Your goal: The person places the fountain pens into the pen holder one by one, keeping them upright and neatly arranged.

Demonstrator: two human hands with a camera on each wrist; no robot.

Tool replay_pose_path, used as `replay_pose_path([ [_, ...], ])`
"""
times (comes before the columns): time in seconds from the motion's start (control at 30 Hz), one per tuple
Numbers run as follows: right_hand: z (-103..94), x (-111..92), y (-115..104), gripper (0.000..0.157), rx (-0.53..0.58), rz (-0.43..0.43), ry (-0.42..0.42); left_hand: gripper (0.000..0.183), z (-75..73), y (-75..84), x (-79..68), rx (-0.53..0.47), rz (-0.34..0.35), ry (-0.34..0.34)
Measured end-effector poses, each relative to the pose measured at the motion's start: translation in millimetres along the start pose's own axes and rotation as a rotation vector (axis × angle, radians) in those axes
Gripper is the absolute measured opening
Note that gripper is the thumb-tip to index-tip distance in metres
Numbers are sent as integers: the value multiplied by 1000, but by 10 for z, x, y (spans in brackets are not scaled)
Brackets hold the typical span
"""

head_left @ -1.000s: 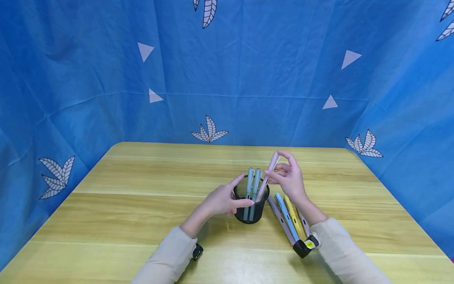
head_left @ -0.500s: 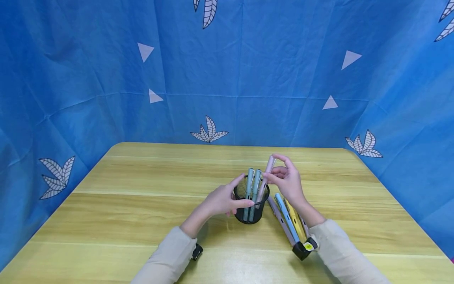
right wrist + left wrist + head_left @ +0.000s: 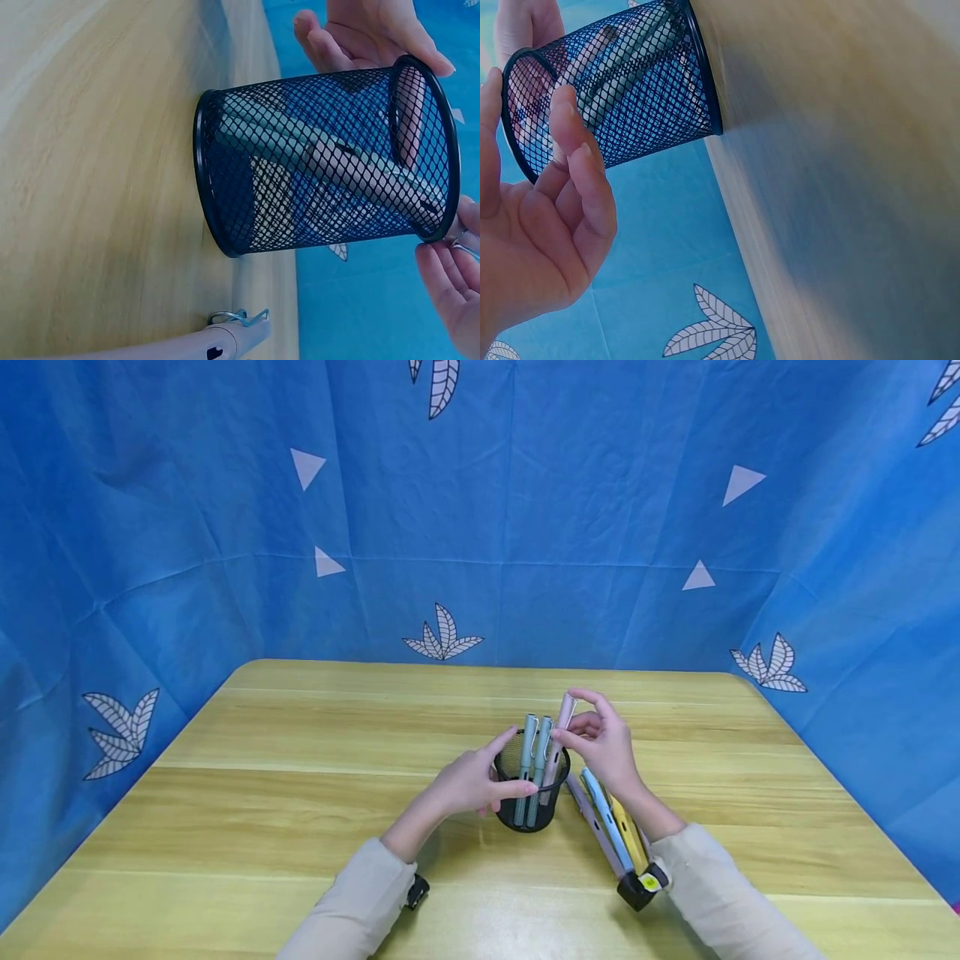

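My left hand (image 3: pixel 468 781) holds the black mesh pen cup (image 3: pixel 547 812) at its rim, thumb on the near side and index finger reaching round the far left. Two teal pens, one left (image 3: pixel 529 742) and one right (image 3: pixel 542 752), stand in the cup with their clips up. My right hand (image 3: pixel 609 750) pinches the capped end of a pale pink pen (image 3: pixel 555 762) above the rim. In the right wrist view the pink pen (image 3: pixel 341 166) slants inside the cup, its lower end partway down beside the teal pens.
Right of the cup, a lilac pen (image 3: pixel 596 831), a light blue pen (image 3: pixel 607 818) and a yellow pen (image 3: pixel 628 837) lie side by side on the wooden table (image 3: pixel 300 827). My right wrist and its camera (image 3: pixel 637 889) partly cover them. A blue curtain (image 3: pixel 510 510) hangs behind.
My right hand has moved slightly left and down, lowering the pink pen deeper into the cup and tilting it more upright. My left hand and the cup stay put.
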State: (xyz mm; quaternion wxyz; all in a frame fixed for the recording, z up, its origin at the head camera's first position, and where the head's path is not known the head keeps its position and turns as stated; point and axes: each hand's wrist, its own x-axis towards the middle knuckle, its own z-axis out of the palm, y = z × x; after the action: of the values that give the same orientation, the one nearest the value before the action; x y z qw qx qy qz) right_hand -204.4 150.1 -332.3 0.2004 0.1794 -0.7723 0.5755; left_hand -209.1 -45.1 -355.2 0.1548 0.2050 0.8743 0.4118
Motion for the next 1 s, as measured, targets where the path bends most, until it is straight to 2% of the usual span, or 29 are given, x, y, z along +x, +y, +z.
replay_pose_path([
  [0.27, 27, -23, -31, 46, -63, -26, -5, 85, -2, 13, -8, 7, -2, 3],
  [0.77, 44, -20, -54, 41, -95, -38, -2, 85, -7, 24, -3, 18, -6, 6],
  [1.0, 44, -33, -58, 39, -121, -71, 28, 85, -3, 18, -4, 17, -12, 4],
])
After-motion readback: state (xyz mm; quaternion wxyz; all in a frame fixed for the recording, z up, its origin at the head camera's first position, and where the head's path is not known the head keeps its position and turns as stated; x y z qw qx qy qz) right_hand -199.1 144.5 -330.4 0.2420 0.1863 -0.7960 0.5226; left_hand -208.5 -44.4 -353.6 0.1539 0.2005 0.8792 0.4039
